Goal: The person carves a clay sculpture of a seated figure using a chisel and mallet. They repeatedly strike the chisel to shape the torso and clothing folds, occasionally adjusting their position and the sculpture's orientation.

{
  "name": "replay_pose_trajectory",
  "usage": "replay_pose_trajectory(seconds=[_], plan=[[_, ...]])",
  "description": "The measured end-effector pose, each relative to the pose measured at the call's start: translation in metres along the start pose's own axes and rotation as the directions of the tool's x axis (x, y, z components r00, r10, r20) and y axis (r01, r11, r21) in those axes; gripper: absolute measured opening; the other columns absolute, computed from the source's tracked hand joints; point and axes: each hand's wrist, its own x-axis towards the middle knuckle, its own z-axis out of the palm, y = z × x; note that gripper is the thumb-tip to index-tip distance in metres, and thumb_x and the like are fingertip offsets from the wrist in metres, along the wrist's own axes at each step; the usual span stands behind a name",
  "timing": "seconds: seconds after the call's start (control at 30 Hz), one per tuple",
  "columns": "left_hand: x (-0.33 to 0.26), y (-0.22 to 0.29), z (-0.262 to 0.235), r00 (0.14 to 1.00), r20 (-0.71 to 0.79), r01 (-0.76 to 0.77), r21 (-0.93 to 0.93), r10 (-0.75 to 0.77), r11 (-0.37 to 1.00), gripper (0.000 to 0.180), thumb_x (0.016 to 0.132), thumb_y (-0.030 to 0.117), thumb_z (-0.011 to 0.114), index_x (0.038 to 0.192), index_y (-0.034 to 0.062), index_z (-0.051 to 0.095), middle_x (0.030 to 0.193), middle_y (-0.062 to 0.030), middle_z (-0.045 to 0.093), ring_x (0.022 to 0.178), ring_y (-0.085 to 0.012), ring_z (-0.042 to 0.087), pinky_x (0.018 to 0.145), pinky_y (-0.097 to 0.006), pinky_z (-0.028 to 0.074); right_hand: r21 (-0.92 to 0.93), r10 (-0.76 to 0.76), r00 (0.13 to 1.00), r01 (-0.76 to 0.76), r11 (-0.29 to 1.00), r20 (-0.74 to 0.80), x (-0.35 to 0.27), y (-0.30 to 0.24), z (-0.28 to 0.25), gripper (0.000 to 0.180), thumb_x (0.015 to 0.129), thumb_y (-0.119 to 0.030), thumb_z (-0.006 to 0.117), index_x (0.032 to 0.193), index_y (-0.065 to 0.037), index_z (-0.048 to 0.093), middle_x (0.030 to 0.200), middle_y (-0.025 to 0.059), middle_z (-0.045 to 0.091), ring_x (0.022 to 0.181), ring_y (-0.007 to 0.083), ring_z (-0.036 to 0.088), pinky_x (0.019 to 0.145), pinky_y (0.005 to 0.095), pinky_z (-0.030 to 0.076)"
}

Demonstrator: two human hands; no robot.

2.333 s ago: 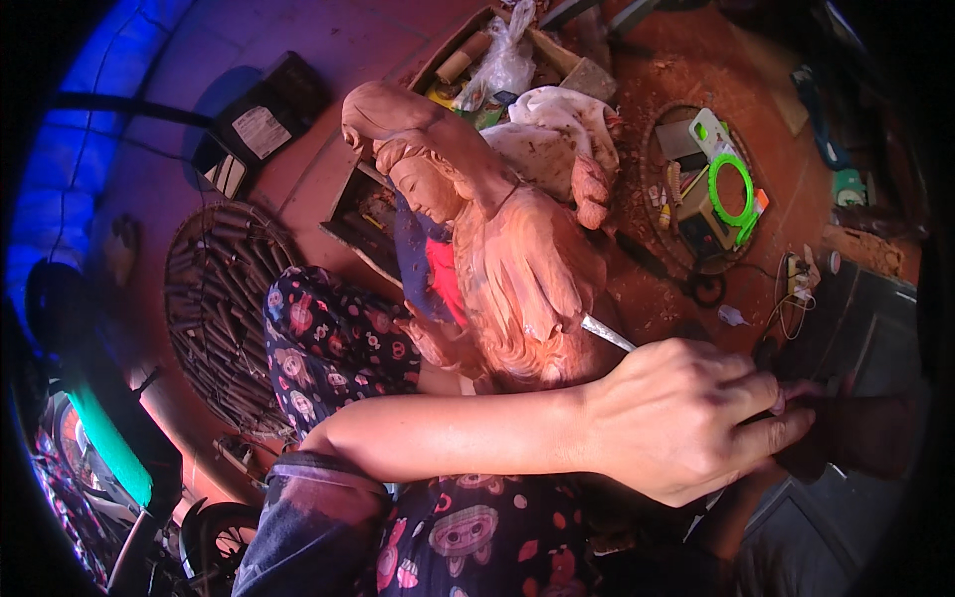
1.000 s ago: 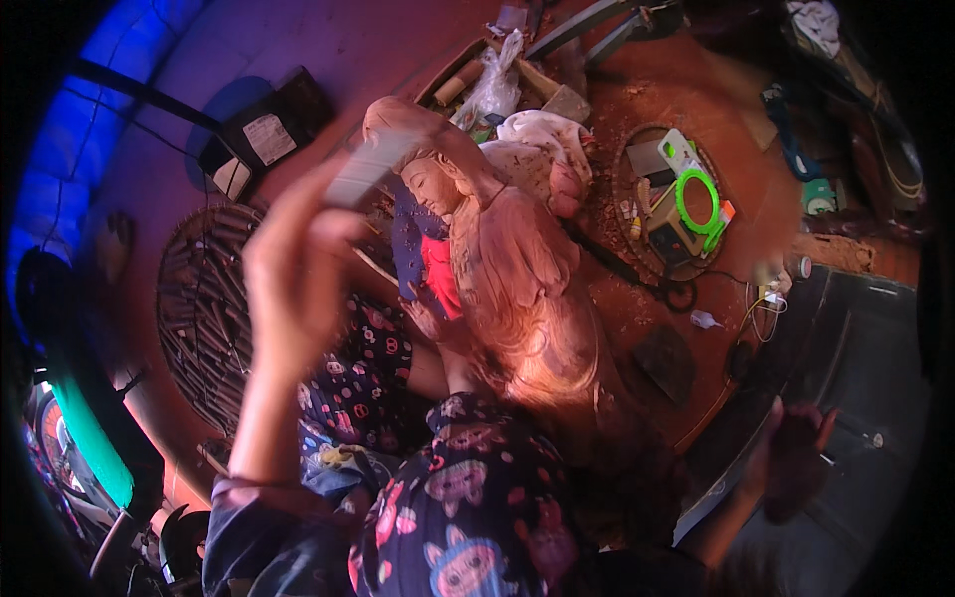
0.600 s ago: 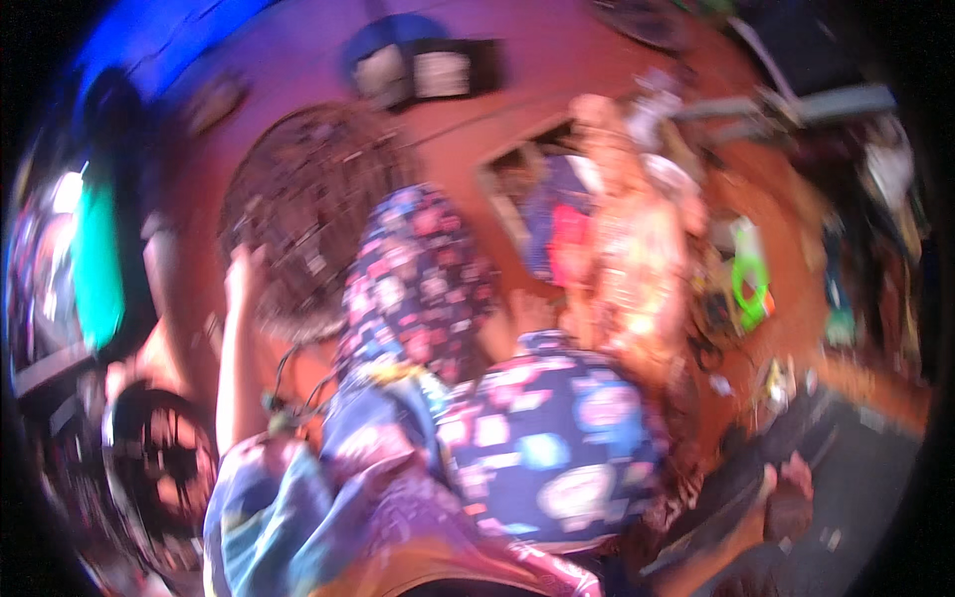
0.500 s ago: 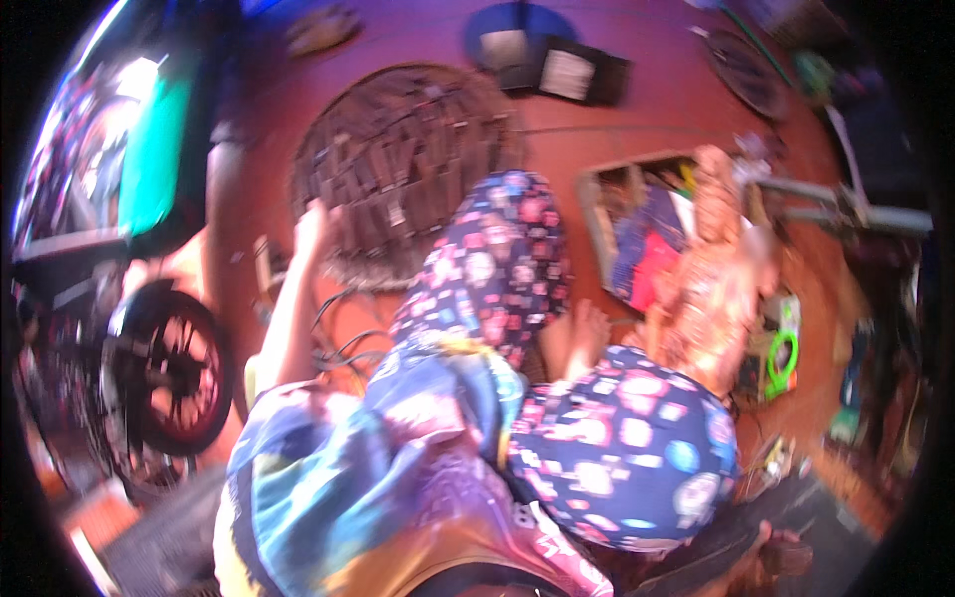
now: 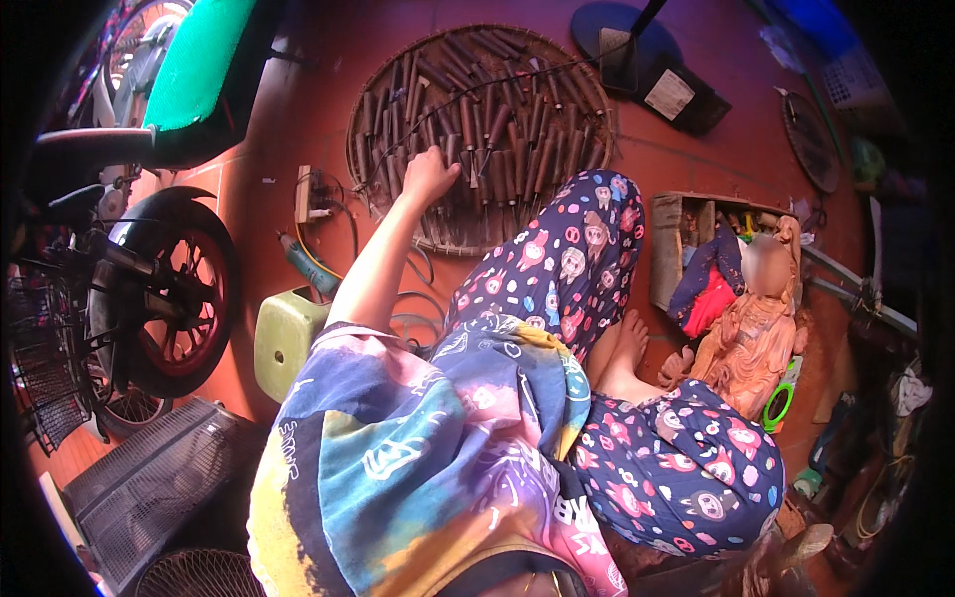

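Observation:
My left hand [image 5: 430, 177] reaches over the near left part of a round woven tray [image 5: 468, 250]. Its fingers are curled together among the carving tools [image 5: 502, 129], which have brown wooden handles and lie in rows. Whatever sits in the fingers is too hidden to name. My right hand does not show. To the right of my bent legs, a carved wooden figure [image 5: 741, 343] leans beside a wooden box [image 5: 665, 254] holding cloth and other items.
A green stool [image 5: 284, 343] stands by my left arm, near a corded power tool [image 5: 308, 267] and a power strip [image 5: 303, 195]. Farther left is a motorbike wheel [image 5: 179, 298]. Behind the tray are a round blue base [image 5: 627, 30] and a black box [image 5: 691, 104].
My left hand has moved from the tray's left edge inward over the tools, and its fingers are now curled. The view has shifted, so the scene sits differently in it.

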Motion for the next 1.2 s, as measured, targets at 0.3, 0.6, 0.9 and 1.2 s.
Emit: replay_pose_trajectory(seconds=[0.3, 0.6, 0.9, 1.2], plan=[[-0.020, -0.022, -0.015, 0.961, -0.121, 0.237, -0.093, -0.247, 0.967, 0.041, 0.086, 0.044, 0.071, 0.099, 0.0052, 0.064, 0.096, -0.0209, 0.071, 0.096, -0.0411, 0.067, 0.084, -0.049, 0.052, -0.238, 0.073, 0.988, -0.104, 0.966, -0.137, 0.009, 0.044, 0.092, 0.030, 0.100, -0.015, 0.037, 0.128, -0.012, 0.049, 0.114, 0.0165, 0.055, 0.108, 0.0305, 0.056, 0.090, 0.0397, 0.046], [0.029, -0.026, -0.031, 0.983, -0.149, 0.061, -0.285, -0.107, 0.957, 0.030, 0.084, 0.035, 0.070, 0.100, 0.0108, 0.075, 0.093, -0.0147, 0.074, 0.093, -0.0329, 0.070, 0.084, -0.042, 0.054, -0.134, 0.134, 0.986, -0.146, 0.980, -0.094, 0.011, 0.026, 0.059, 0.034, 0.104, -0.017, 0.029, 0.133, -0.013, 0.047, 0.124, 0.0155, 0.054, 0.117, 0.0286, 0.053, 0.098, 0.0385, 0.043], [0.019, -0.040, -0.041, 0.978, 0.040, 0.206, -0.132, -0.203, 0.970, 0.029, 0.078, 0.033, 0.071, 0.094, 0.0106, 0.078, 0.083, -0.0126, 0.074, 0.087, -0.0293, 0.073, 0.083, -0.040, 0.056, 0.201, 0.085, 0.995, -0.075, 0.977, -0.044, 0.000, 0.018, 0.006, 0.036, 0.091, -0.012, 0.047, 0.127, -0.006, 0.051, 0.117, 0.0149, 0.059, 0.111, 0.0252, 0.058, 0.093, 0.0360, 0.046], [0.002, -0.010, 0.005, 0.973, 0.027, 0.209, 0.305, -0.228, 0.929, 0.064, 0.068, 0.060, 0.077, 0.100, 0.0040, 0.074, 0.103, -0.0227, 0.071, 0.102, -0.0408, 0.067, 0.087, -0.049, 0.054, 0.679, 0.607, 0.752, -0.306, 0.667, -0.257, -0.164, 0.153, -0.369, 0.046, 0.074, -0.005, 0.073, 0.117, 0.003, 0.058, 0.103, 0.0145, 0.068, 0.100, 0.0226, 0.066, 0.084, 0.0341, 0.050]])
